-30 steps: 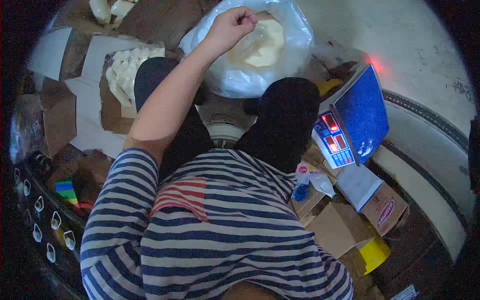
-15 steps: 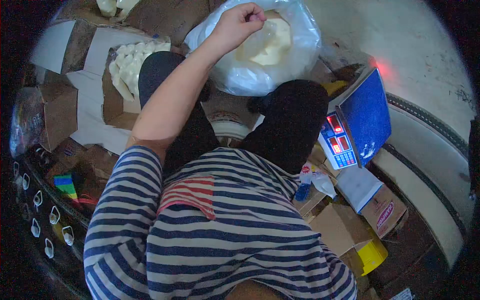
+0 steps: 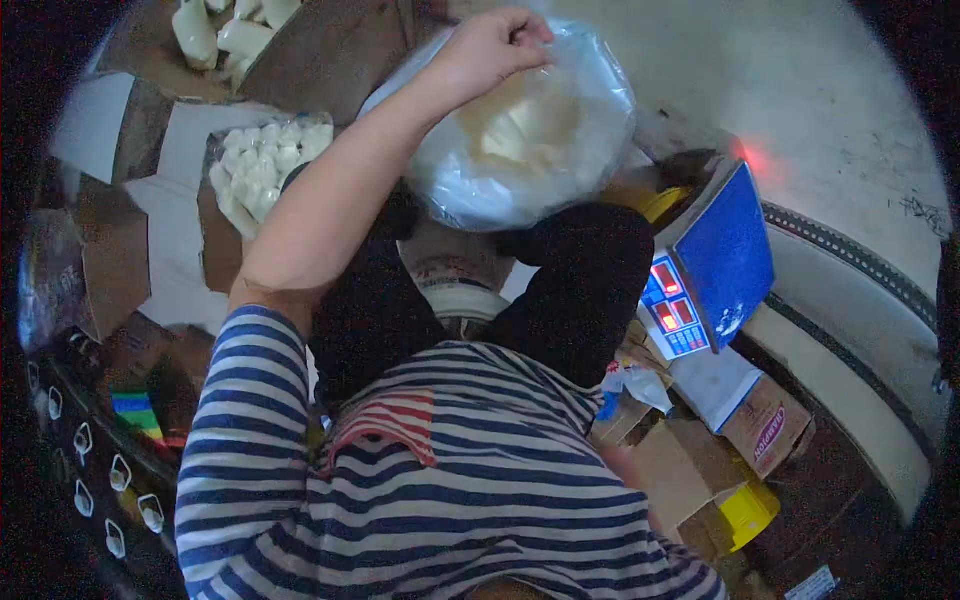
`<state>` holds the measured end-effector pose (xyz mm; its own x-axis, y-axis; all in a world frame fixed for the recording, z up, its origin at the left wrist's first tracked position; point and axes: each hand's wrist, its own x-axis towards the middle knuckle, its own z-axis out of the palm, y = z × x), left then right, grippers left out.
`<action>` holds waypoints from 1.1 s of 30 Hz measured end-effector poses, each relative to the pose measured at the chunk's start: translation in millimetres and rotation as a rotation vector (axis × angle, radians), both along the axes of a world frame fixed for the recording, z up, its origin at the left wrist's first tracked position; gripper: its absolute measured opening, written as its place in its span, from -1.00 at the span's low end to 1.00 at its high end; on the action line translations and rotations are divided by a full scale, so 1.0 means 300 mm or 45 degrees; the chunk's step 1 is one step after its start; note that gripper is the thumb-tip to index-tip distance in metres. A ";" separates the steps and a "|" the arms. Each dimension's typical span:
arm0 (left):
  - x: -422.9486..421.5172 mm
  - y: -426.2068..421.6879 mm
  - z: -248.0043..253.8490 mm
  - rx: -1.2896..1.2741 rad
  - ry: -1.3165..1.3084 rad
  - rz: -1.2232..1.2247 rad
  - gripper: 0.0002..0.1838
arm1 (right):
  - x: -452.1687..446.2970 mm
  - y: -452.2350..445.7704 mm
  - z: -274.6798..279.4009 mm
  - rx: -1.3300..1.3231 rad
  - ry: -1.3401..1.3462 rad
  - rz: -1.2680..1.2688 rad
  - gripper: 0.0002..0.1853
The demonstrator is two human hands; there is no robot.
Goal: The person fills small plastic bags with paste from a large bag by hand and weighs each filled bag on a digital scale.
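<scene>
My left hand [image 3: 505,45] reaches over a large clear plastic bag [image 3: 480,195], its fingers closed in a pinch at the bag's far side. Thin clear plastic seems to be between the fingertips, though its outline is faint. Inside the bag lies a pale yellow mass [image 3: 515,130], partly blurred. The bag stands between my knees. At the right side of my striped shirt, a blurred bit of skin shows, likely my right hand [image 3: 625,468]; its fingers cannot be made out.
A blue scale [image 3: 725,255] with lit red digits stands on the right. Left of my knee, an open carton [image 3: 222,250] holds pale pieces in clear plastic [image 3: 265,160]. Another carton [image 3: 320,50] at the upper left holds more pale pieces. Cardboard boxes [image 3: 770,425] lie lower right.
The view has shifted a little. My left hand stays pinched over the bag, slightly farther right. A blurred patch of skin has appeared at my right side.
</scene>
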<state>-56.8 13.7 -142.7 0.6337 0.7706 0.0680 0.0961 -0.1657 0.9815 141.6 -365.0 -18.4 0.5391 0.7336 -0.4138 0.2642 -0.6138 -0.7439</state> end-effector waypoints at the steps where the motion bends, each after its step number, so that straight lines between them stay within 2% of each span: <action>1: -0.004 0.005 0.001 0.001 -0.010 -0.003 -0.81 | -0.001 0.036 0.022 0.035 -0.004 0.014 -0.72; 3: -0.006 0.001 0.001 -0.115 0.132 -0.009 -0.85 | 0.000 0.147 0.052 0.124 -0.011 0.056 -0.71; 6: 0.011 0.004 -0.024 -0.088 0.050 -0.016 -0.81 | -0.020 0.400 0.018 0.204 0.022 0.130 -0.71; 9: 0.014 -0.009 -0.006 -0.069 0.139 0.074 -0.81 | -0.092 0.753 -0.143 0.167 0.087 0.162 -0.61; 11: 0.006 -0.007 -0.014 -0.105 0.133 0.044 -0.83 | -0.172 0.904 -0.244 0.242 0.342 0.097 -0.61; 14: -0.012 0.011 -0.055 -0.085 0.105 0.023 -0.87 | -0.180 1.025 -0.384 0.285 0.567 0.205 -0.66; 17: -0.025 0.025 -0.070 -0.058 0.062 0.047 -0.86 | -0.171 1.053 -0.430 0.341 0.579 0.297 -0.66; 18: -0.031 0.024 -0.056 0.121 0.103 0.088 -0.85 | -0.177 1.055 -0.433 0.337 0.581 0.295 -0.66; 19: -0.034 0.020 -0.042 0.298 0.146 0.125 -0.84 | -0.186 1.056 -0.439 0.309 -0.052 0.534 -0.66; 20: -0.030 0.019 -0.051 0.291 0.150 0.117 -0.84 | -0.191 1.052 -0.442 0.262 -0.691 0.752 -0.67; 22: -0.023 0.018 -0.069 0.694 0.195 0.018 -0.84 | -0.178 1.067 -0.463 0.253 -0.795 0.708 -0.65; 23: -0.022 0.015 -0.072 0.689 0.200 0.008 -0.84 | -0.168 1.080 -0.479 0.253 -0.905 0.668 -0.63; 24: -0.022 0.015 -0.067 0.754 0.254 -0.014 -0.87 | -0.141 1.088 -0.493 0.246 -0.897 0.662 -0.63; 26: -0.023 0.024 -0.038 0.815 0.315 -0.045 -0.88 | -0.068 1.096 -0.502 0.285 -0.189 0.478 -0.61; 27: -0.026 0.031 -0.002 0.840 0.264 -0.058 -0.90 | -0.056 1.093 -0.466 0.237 0.080 0.508 -0.58; 28: -0.026 0.041 0.022 0.869 0.214 -0.067 -0.90 | -0.061 1.087 -0.471 0.237 0.087 0.503 -0.58; 30: -0.031 0.072 0.008 0.832 0.309 0.001 -0.87 | -0.063 1.080 -0.519 0.289 0.820 0.115 -0.64; 31: -0.035 0.088 -0.002 0.794 0.397 0.070 -0.84 | -0.054 1.085 -0.600 0.289 0.829 0.104 -0.64; 32: -0.037 0.104 0.010 0.796 0.403 0.056 -0.84 | -0.032 1.096 -0.746 0.159 0.481 0.170 -0.69; 33: -0.042 0.115 0.041 0.721 0.326 0.195 -0.82 | -0.019 1.089 -0.866 0.027 0.130 0.231 -0.73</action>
<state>-69.3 48.3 -130.5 0.5692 0.7429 0.3523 0.3800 -0.6176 0.6885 136.1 -38.1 -278.3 0.3534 0.8239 -0.4431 0.2916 -0.5471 -0.7847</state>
